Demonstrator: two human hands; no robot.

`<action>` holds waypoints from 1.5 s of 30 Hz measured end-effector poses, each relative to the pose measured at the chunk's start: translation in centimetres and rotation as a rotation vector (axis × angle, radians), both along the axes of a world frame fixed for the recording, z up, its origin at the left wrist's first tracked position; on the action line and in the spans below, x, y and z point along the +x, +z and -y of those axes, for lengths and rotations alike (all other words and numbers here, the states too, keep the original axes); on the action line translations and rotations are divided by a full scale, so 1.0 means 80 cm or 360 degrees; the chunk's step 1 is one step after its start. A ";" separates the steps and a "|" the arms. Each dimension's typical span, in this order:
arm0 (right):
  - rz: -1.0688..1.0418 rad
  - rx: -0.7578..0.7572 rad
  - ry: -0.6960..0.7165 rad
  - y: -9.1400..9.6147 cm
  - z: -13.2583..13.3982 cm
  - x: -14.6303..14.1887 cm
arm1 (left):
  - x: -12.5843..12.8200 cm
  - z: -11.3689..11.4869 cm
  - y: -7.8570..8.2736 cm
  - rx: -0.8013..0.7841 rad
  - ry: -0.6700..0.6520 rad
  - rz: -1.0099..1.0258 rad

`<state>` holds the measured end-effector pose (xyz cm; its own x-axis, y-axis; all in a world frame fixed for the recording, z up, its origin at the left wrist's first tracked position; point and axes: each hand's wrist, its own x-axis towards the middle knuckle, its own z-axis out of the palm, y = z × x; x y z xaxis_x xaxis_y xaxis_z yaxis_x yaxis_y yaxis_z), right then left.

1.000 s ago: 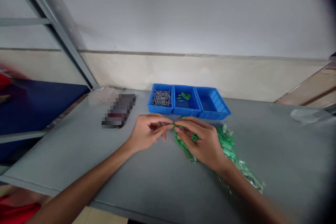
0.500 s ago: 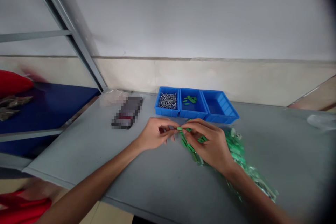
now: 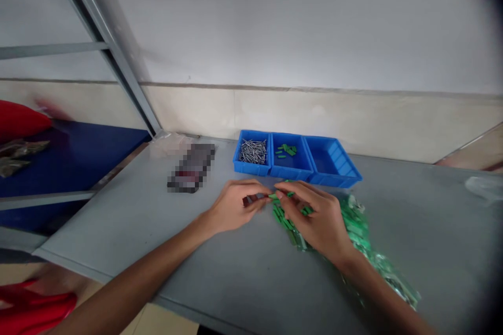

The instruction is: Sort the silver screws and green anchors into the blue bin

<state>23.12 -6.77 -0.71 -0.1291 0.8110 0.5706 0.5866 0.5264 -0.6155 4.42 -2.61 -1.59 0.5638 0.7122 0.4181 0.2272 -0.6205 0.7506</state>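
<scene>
My left hand (image 3: pixel 233 207) pinches a small dark-red item (image 3: pixel 249 200) between its fingertips, too small to identify. My right hand (image 3: pixel 314 217) holds a small green block (image 3: pixel 274 196) at its fingertips, close to the left hand's fingers. Below the right fingers, loose green blocks (image 3: pixel 283 220) lie in a heap on the grey table (image 3: pixel 118 225). A clear plastic bag of green parts (image 3: pixel 356 233) lies beneath and to the right of my right wrist.
A blue three-part bin (image 3: pixel 296 159) stands at the back, holding steel nails (image 3: pixel 252 151) and green blocks (image 3: pixel 286 151). A pixelated phone (image 3: pixel 192 167) lies to the left. A metal rack upright (image 3: pixel 113 52) and blue shelf (image 3: pixel 78 162) stand at left, with red cloth (image 3: pixel 19 119).
The view has drifted slightly right and down. My hands have parted a little, and the dark-red item now shows at my left fingertips.
</scene>
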 end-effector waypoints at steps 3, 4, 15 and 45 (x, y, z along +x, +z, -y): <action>-0.0027 -0.0005 0.0015 0.001 0.000 -0.001 | 0.001 0.001 0.003 -0.0063 -0.0008 0.0016; -0.0035 0.0004 0.0020 0.001 0.000 -0.002 | 0.001 0.002 0.004 -0.0081 -0.0005 0.0025; -0.0066 -0.0026 0.0036 -0.001 0.000 -0.001 | 0.001 0.002 0.009 -0.0019 0.0080 0.0078; 0.0063 0.0073 -0.0031 -0.010 0.002 -0.010 | -0.003 -0.010 0.008 -0.0939 -0.0015 0.0449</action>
<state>22.30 -6.91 -1.53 -0.1367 0.7867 0.6020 0.6203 0.5418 -0.5671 4.16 -1.80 -0.98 0.4970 0.8629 0.0913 -0.0314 -0.0872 0.9957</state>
